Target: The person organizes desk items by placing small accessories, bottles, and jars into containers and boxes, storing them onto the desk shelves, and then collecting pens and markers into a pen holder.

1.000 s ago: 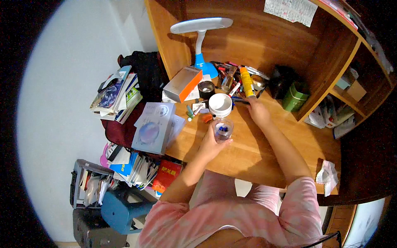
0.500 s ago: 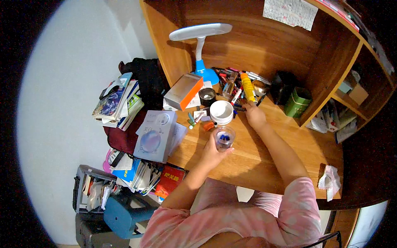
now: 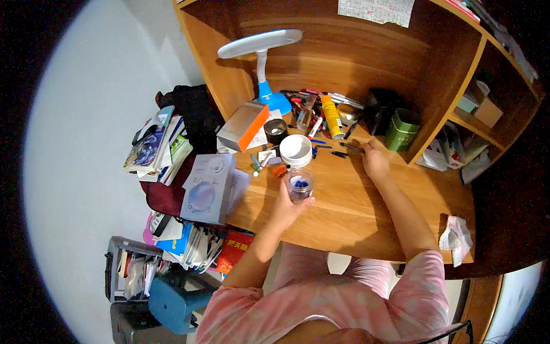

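My left hand (image 3: 291, 205) is wrapped around a clear jar (image 3: 300, 189) with small blue pieces inside, held over the front part of the desk. Farther right, my right hand (image 3: 376, 163) rests low over the desktop, its fingers closed on the end of a dark pen (image 3: 353, 148). Small dark and blue pen caps (image 3: 339, 154) lie just left of that pen. Behind the jar stands a white round tub (image 3: 295, 151). An orange piece (image 3: 279, 171) lies between the tub and the jar.
Behind are a heap of pens, a yellow tube (image 3: 332, 117), a dark round tin (image 3: 276, 131) and a blue-and-white lamp (image 3: 271, 96). A green canister (image 3: 403, 131) stands at right. Boxes (image 3: 208, 188) sit at left; a crumpled tissue (image 3: 456, 241) lies at the right edge.
My right hand has moved right, away from the pen heap, with the dark pen in its fingers. Small caps and pens it covered now show. The left hand still holds the jar.
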A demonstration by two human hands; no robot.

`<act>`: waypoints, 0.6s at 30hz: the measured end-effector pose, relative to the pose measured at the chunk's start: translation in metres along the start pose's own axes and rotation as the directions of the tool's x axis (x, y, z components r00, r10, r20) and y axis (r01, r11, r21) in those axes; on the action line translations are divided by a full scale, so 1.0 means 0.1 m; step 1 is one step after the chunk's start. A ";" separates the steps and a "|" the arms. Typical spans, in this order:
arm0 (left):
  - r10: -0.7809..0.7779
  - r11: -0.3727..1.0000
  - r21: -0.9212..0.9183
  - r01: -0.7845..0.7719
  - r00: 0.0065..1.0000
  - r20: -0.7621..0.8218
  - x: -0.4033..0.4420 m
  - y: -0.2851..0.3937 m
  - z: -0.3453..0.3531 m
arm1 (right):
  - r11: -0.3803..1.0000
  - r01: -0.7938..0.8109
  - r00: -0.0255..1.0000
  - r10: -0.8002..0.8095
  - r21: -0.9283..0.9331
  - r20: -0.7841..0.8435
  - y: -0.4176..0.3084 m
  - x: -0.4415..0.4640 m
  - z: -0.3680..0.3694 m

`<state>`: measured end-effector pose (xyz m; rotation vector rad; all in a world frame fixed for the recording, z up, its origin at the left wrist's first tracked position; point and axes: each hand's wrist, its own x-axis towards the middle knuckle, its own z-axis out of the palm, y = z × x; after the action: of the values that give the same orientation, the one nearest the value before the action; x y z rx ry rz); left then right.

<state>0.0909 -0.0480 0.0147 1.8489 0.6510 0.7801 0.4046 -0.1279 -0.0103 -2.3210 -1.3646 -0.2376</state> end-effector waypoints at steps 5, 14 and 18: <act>0.017 0.997 -0.071 -0.017 1.000 -0.001 0.03 -0.24 0.05 | 0.998 0.003 0.998 0.001 0.068 -0.057 -0.09 -0.05 -0.10; 0.013 0.999 -0.046 -0.012 1.000 0.019 0.01 -0.09 0.00 | 0.992 0.078 0.988 -0.090 0.101 0.126 -0.53 0.08 0.16; 0.012 1.000 -0.013 -0.012 1.000 0.007 0.02 -0.07 -0.01 | 0.929 0.304 0.952 -0.306 0.212 -0.023 -0.57 0.15 0.30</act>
<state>0.0905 -0.0437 0.0088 1.8442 0.6295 0.7841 0.3608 -0.0783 -0.0154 -1.9332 -1.6676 -0.1634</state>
